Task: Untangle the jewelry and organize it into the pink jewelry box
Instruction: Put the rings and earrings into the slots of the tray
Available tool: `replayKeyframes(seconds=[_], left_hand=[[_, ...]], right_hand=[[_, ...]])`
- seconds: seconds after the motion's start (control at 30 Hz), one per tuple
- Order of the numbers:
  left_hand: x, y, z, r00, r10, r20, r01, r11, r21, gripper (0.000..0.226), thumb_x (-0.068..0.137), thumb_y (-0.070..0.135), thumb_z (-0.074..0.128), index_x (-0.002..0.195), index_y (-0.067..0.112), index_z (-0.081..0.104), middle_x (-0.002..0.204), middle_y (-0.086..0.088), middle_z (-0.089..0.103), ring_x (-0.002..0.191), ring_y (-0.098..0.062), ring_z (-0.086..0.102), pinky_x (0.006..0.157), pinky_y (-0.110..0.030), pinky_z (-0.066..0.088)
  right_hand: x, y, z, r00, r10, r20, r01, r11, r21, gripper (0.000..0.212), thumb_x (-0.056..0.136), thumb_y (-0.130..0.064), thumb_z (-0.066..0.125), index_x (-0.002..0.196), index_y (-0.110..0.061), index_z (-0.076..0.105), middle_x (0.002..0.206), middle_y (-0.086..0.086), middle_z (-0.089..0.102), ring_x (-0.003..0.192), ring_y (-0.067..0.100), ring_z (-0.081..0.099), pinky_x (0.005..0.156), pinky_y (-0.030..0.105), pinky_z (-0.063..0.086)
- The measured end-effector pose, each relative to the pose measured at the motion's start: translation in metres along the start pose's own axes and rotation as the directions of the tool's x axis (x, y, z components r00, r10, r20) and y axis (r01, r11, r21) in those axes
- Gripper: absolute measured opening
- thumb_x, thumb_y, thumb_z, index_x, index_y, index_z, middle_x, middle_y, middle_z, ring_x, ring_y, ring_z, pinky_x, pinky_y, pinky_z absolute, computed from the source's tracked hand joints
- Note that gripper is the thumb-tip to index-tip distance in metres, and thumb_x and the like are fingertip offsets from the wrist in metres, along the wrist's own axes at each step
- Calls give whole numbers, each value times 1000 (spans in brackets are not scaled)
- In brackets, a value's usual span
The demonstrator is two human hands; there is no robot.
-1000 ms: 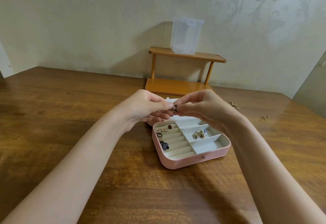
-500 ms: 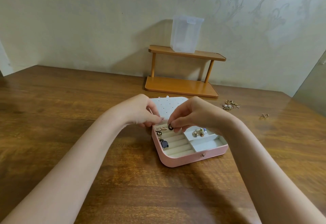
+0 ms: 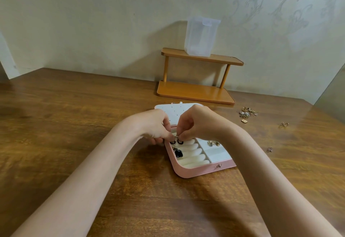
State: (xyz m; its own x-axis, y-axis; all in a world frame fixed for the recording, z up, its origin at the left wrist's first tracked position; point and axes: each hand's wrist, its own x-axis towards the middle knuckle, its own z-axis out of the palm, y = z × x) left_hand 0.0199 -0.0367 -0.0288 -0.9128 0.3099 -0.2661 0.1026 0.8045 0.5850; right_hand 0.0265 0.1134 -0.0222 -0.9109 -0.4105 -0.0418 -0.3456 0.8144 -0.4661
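Over the pink jewelry box (image 3: 203, 169), both hands pinched black rings into its cushioned slots: left hand (image 3: 155, 124), right hand (image 3: 197, 122). Next, likely, the tangled jewelry (image 3: 247, 113) right of the box needed fetching.

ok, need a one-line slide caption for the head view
Both hands, left and right, seat a dark ring in the open pink jewelry box; tangled jewelry waits on the table.

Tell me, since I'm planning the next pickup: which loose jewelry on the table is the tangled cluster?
The pile beside the shelf; the others are single pieces.
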Motion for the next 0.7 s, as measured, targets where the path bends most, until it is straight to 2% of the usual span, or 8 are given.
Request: replayKeyframes(seconds=[0.1,0.3,0.37,0.47,0.53,0.63,0.7], left_hand=[[1,1,0,1000,3,6,-3,1000,9,14,86,21,66,80,18,54,80,0,61,61,-6,58,57,-17,48],[1,-1,-1,1000,4,17,-4,1000,26,13,86,23,67,80,18,56,81,1,61,61,-6,57,55,-17,46],[-1,-2,-3,1000,8,9,-8,999,34,13,85,26,68,81,19,58,85,0,63,63,-7,57,56,-18,46],[-2,-3,-3,993,58,-99,-57,998,16,16,81,32,71,79,20,61,87,-3,66,70,-12,55,64,-26,45],[-2,1,0,966,136,-219,-142,990,-12,15,82,32,70,77,23,60,83,5,62,75,-8,54,64,-24,42],[-1,14,11,922,253,-292,-262,965,10,7,85,29,66,82,24,61,85,12,59,82,-5,55,70,-24,43],[0,24,18,917,315,-243,-321,947,13,5,87,26,63,82,24,61,88,12,61,84,-4,56,73,-20,45]], right_hand=[[2,-1,1,1000,-21,-18,21,999,-47,8,75,-8,76,78,-14,72,76,1,70,70,12,65,76,36,58],[1,1,0,999,-33,-6,33,999,-23,9,79,-8,73,87,-11,74,78,0,70,67,7,65,72,22,57],[0,0,1,999,-35,7,35,999,-30,6,79,-9,73,84,-11,74,76,-1,69,70,10,65,72,24,57],[-1,1,2,999,-42,-28,40,997,-66,4,79,-14,74,82,-12,72,73,0,69,70,14,66,70,28,56],[-4,4,-2,995,-30,-100,26,999,-46,5,82,-16,71,84,-11,72,71,-1,69,66,12,65,65,22,55],[-17,17,-20,975,62,-215,-80,994,-76,8,86,-8,65,90,-7,71,69,-6,61,59,2,57,54,9,45],[-28,39,-33,935,200,-294,-254,954,-158,13,86,-2,61,90,-8,71,80,0,65,66,10,59,59,14,47]])
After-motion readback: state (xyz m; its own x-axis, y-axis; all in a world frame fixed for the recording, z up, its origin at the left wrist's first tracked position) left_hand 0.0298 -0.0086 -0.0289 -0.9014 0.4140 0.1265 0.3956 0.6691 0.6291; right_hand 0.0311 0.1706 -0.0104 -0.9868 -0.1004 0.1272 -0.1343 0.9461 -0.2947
